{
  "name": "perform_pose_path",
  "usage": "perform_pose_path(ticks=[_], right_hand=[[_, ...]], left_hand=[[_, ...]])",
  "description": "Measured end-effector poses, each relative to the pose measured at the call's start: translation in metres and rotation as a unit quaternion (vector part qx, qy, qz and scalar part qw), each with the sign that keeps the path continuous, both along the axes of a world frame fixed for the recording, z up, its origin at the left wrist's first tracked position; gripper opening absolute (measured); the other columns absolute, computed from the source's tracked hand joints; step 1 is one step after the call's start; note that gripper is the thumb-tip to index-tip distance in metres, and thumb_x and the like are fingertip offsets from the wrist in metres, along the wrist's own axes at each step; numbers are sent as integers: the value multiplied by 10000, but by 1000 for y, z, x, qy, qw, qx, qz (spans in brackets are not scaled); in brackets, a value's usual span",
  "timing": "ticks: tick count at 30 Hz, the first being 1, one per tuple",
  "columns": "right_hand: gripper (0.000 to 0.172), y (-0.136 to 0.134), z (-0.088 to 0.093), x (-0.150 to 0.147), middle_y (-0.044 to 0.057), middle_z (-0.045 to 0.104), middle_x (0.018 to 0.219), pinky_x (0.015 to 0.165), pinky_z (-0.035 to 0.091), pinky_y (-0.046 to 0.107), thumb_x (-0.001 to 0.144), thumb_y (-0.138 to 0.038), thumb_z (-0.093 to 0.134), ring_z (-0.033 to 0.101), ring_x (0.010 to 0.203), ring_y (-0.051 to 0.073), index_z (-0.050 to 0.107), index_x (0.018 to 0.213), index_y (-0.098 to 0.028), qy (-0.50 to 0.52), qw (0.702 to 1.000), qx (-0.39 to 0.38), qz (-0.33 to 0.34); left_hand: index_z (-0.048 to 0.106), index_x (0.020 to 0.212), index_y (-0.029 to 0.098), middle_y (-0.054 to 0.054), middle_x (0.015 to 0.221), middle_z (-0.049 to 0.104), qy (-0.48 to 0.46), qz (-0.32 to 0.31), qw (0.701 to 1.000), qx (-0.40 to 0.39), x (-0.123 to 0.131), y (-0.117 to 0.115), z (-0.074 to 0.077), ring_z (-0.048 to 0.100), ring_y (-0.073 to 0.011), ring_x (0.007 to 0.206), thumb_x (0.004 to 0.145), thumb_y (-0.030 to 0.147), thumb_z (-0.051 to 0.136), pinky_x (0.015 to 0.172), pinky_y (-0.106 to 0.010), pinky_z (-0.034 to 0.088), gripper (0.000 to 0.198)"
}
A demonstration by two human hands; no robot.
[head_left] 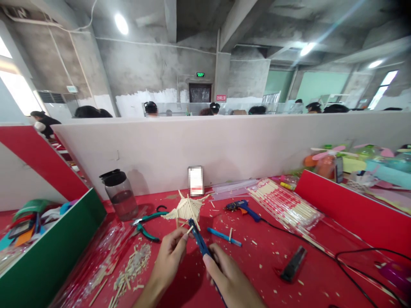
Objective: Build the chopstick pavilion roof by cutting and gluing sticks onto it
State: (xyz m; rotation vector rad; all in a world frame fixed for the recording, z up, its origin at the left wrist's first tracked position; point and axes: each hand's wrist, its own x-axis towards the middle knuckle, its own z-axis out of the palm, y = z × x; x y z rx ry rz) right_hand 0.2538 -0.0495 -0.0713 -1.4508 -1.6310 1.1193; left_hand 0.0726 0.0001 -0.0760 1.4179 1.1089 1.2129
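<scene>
Gripping a slim blue tool (pixel 200 241) in the right hand (pixel 221 266); pinching a short stick (pixel 190 229) in the left hand (pixel 174 247). Just beyond the tool's tip, with a roof-shaped stick model (pixel 189 208) on the red table (pixel 257 278). Farther right, with a blue glue gun (pixel 243 208) and bagged sticks (pixel 287 205); behind, with a pale partition (pixel 224 141).

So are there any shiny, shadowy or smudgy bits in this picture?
In the head view, a ceiling light at upper right glares with a pale streak; the bottle casts a soft shadow on the white partition; the small upright screen is masked by blocky squares.
</scene>
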Motion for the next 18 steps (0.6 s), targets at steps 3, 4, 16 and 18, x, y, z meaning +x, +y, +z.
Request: perform_pose_path(ticks=[3,4,16,18], right_hand=[[415,1,1,1,27,677,854,693,460,270,975,-613,433,638,810,208,629,1011,-249,6,1000,-16,14],[417,2,1,2,27,677,853,687,459,268,973,-616,435,637,807,207,628,1006,-248,7,1000,-17,14],[459,4,-6,0,33,690,821,670,478,266,974,-635,416,653,804,216,643,999,-238,10,1000,5,1],[479,4,-7,0,45,703,843,682,489,275,974,-643,405,664,824,228,656,1033,-239,4,1000,8,-2]], left_hand=[[630,799,163,112,454,325,2,-1,1000,1,0,0,1,258,-90,423,853,655,602,431,-212,188,496],[629,806,161,114,456,321,2,-2,1000,0,0,0,0,256,-90,424,853,661,598,431,-212,188,503],[645,832,158,118,453,307,-5,-3,1000,-11,0,0,0,241,-88,423,854,669,599,439,-211,170,514],[656,831,154,113,467,309,-4,0,1000,-11,0,-1,1,246,-91,436,858,654,604,447,-213,177,504]])
